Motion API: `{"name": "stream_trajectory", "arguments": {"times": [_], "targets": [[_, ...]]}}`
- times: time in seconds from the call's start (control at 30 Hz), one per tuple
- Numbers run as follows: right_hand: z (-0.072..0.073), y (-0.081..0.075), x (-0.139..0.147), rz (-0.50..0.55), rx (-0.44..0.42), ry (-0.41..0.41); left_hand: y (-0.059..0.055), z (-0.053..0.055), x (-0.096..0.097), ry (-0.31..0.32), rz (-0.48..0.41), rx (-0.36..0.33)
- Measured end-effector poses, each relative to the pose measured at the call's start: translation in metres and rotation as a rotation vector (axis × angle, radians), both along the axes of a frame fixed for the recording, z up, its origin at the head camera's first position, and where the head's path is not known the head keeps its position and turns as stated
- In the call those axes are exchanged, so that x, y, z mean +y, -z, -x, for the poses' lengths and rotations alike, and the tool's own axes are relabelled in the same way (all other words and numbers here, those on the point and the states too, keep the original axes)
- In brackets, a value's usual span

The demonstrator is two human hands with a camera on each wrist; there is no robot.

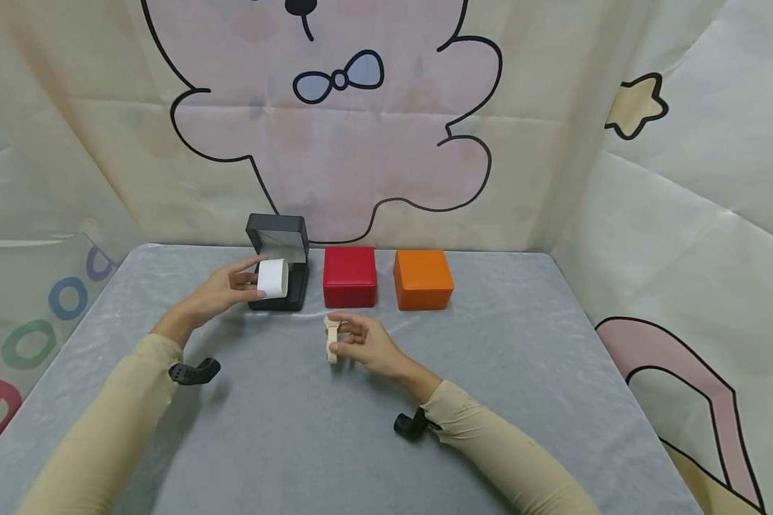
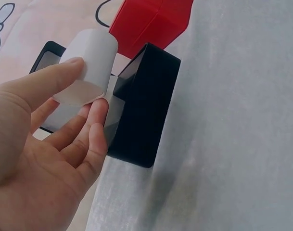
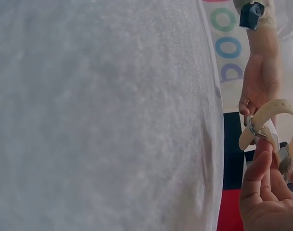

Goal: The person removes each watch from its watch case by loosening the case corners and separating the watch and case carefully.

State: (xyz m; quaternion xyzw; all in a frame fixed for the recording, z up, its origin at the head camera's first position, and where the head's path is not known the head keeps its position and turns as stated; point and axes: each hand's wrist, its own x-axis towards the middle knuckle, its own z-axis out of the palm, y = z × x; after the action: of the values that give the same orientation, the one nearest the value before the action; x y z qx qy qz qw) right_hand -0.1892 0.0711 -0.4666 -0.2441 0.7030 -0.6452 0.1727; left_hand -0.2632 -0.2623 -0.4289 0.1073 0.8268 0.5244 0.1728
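Observation:
My left hand point(image 1: 215, 292) pinches a white watch cushion point(image 1: 273, 278) between thumb and fingers, just in front of an open black watch box point(image 1: 278, 224). In the left wrist view the thumb lies on the side of the cushion point(image 2: 95, 55), and fingertips touch its lower rim. Beyond the cushion is the dark wall of the box point(image 2: 151, 101). My right hand point(image 1: 368, 347) grips a cream wristwatch point(image 1: 331, 342) over the table, in front of the red box. The right wrist view shows its buckled strap point(image 3: 277, 107) looped, with fingers around the watch case.
A red box point(image 1: 350, 277) and an orange box point(image 1: 423, 280), both with lids down, stand in a row right of the black one. Grey cloth covers the table point(image 1: 309, 443). A printed curtain point(image 1: 361, 164) rises behind it. A black camera point(image 1: 195, 371) is on the left wrist.

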Motion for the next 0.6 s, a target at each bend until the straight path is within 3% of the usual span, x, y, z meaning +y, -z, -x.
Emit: {"name": "stream_trajectory", "arguments": {"times": [0.6], "targets": [[0.002, -0.006, -0.001, -0.007, 0.006, -0.013, -0.002, 0.017, 0.001, -0.007, 0.063, 0.047]]}}
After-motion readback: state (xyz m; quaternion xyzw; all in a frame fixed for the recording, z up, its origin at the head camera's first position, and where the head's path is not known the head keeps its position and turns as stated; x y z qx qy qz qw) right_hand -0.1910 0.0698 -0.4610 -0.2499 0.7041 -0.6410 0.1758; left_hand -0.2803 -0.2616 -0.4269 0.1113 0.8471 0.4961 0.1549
